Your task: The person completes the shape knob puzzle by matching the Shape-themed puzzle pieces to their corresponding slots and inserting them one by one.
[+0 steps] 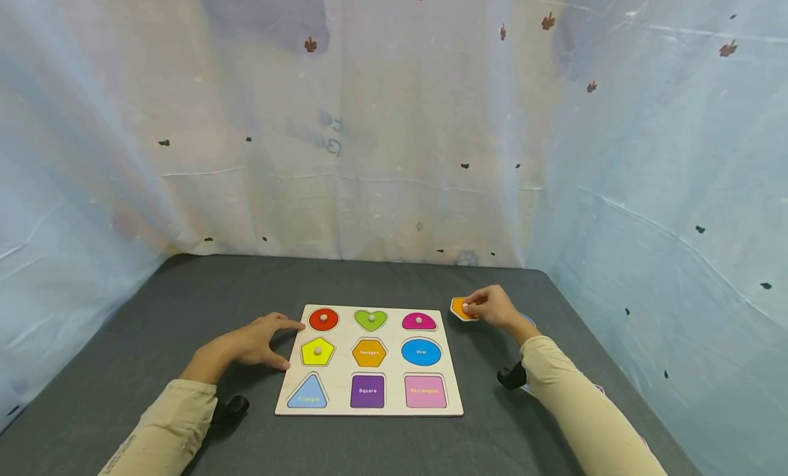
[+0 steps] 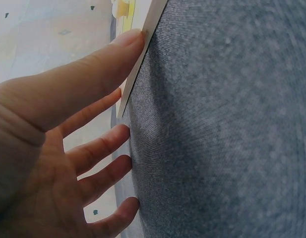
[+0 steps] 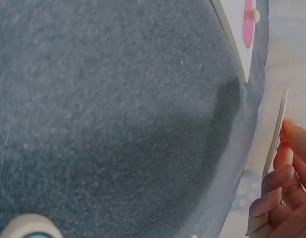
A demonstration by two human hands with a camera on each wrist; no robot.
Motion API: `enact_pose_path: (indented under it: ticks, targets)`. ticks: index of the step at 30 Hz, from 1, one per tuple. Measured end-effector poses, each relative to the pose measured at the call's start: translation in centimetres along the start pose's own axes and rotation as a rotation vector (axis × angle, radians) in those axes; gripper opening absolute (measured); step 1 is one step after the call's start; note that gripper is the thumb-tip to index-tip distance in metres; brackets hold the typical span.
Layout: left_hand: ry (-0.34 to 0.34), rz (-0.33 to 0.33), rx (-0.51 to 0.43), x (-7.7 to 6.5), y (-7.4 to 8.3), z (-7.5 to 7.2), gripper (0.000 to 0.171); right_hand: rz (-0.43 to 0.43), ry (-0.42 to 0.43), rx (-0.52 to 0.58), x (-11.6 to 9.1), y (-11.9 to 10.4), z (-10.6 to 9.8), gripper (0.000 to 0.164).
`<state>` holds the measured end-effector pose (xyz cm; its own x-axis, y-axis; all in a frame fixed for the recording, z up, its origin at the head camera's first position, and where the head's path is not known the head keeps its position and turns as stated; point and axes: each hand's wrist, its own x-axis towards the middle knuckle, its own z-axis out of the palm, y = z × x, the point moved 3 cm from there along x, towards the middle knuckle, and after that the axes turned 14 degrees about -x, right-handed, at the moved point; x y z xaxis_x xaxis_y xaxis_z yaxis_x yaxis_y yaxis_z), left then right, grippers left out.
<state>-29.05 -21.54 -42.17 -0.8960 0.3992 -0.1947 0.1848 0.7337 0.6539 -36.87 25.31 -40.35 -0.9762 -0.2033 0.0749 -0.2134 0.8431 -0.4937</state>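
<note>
A wooden shape-puzzle board (image 1: 394, 392) lies flat on the table. A red circle (image 1: 323, 314), green heart (image 1: 371, 323), magenta half-circle (image 1: 414, 325) and yellow pentagon (image 1: 310, 352), all knobbed, sit in it. The hexagon, oval, triangle, square and rectangle spots show printed labels and no knobs. My left hand (image 1: 255, 339) rests at the board's left edge, thumb (image 2: 128, 44) against the rim, other fingers spread. My right hand (image 1: 494, 308) pinches an orange hexagon piece (image 1: 457, 308) by its knob, raised beyond the board's far right corner. In the right wrist view the piece (image 3: 275, 139) appears edge-on.
A blue piece (image 1: 529, 319) lies behind the right wrist. More pieces are mostly hidden under the right forearm, a pale-rimmed edge (image 1: 527, 390) among them. Dark grey cloth (image 1: 486, 428) covers the table. A patterned curtain (image 1: 382, 209) hangs behind and along both sides.
</note>
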Motion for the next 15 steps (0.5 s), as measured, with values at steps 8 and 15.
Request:
enact_pose_path:
  ticks: [8, 15]
  targets:
    - [-0.005, 0.010, -0.006, -0.1, 0.0, 0.1, 0.080, -0.053, -0.023, 0.002, -0.6, -1.4, 0.2, 0.017]
    - [-0.003, 0.008, -0.011, -0.2, 0.1, 0.0, 0.080, -0.086, -0.038, 0.004, -0.6, -2.3, 0.5, 0.017]
